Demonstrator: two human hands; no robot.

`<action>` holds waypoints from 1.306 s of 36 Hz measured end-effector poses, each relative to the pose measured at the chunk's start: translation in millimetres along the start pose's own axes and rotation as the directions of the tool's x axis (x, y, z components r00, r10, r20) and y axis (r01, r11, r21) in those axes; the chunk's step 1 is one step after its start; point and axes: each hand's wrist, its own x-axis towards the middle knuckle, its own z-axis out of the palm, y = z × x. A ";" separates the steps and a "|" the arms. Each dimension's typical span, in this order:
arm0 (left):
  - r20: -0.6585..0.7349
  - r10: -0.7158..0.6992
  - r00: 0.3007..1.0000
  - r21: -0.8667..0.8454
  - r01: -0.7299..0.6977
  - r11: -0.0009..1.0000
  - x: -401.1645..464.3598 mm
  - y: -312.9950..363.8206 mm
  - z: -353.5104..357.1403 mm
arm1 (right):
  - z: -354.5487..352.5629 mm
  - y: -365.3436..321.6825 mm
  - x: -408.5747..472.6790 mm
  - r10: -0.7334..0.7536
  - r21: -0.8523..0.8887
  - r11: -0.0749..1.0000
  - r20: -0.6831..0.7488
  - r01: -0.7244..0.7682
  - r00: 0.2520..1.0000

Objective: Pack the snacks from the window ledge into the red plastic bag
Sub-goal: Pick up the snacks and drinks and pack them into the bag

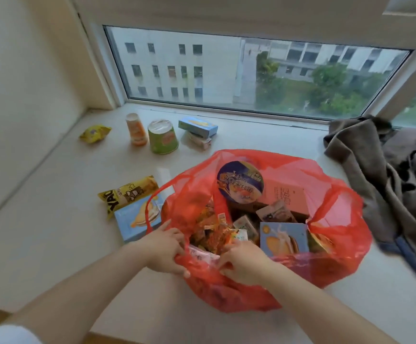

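The red plastic bag (331,259) lies open on the window ledge (53,239), filled with several snacks: a round bowl lid (240,186), a pink box (286,194) and a blue box (283,238). My left hand (166,247) and my right hand (243,263) both grip the bag's near rim. Outside the bag lie a yellow packet (128,192), a light blue box (137,219), a green cup (163,140), an orange cup (136,129), two stacked boxes (198,129) and a small yellow packet (95,132).
A heap of brown and dark cloth (388,175) covers the ledge's right end. The window pane (239,70) runs along the back and a wall closes the left side. A wooden edge shows at the bottom left.
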 end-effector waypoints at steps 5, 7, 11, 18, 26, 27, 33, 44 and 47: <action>-0.249 -0.200 0.948 -0.272 0.129 0.953 2.8 12.9 -3.7 | -4.1 4.2 8.0 0.216 0.066 0.976 -0.175 -0.208 0.961; -0.308 -0.243 0.920 -0.193 0.189 0.963 5.8 21.6 -1.5 | -3.9 6.7 11.0 0.295 0.049 0.954 -0.304 -0.294 0.906; -0.240 -0.257 0.936 -0.144 0.228 0.963 11.2 32.3 13.2 | -5.1 13.3 17.6 0.342 0.028 0.937 -0.295 -0.349 0.892; -0.754 -0.347 0.558 -0.473 -0.094 0.876 9.7 18.2 16.2 | -15.2 -1.3 40.5 0.295 0.118 0.956 -0.378 -0.270 0.878; -0.775 -0.626 0.086 -0.632 -0.107 0.768 -15.3 -47.0 0.8 | -54.7 -70.4 110.5 0.191 0.222 0.974 -0.739 -0.034 0.646; -0.735 -0.669 0.109 -0.677 -0.067 0.733 -17.0 -64.3 6.2 | -55.8 -80.4 121.9 0.172 0.217 0.976 -0.746 -0.009 0.643; -0.430 -0.791 0.435 -0.765 0.291 0.575 -22.9 -167.0 41.0 | -28.6 -129.7 199.2 0.144 0.189 0.982 -0.654 -0.023 0.742; -0.254 -0.603 0.757 -0.536 0.409 0.739 13.3 -286.8 82.9 | 22.7 -128.1 288.9 0.351 -0.129 0.930 0.048 -0.343 0.935; -0.232 -0.556 0.798 -0.550 0.364 0.752 31.0 -296.8 90.1 | 30.1 -120.4 302.7 0.337 -0.224 0.927 0.141 -0.302 0.931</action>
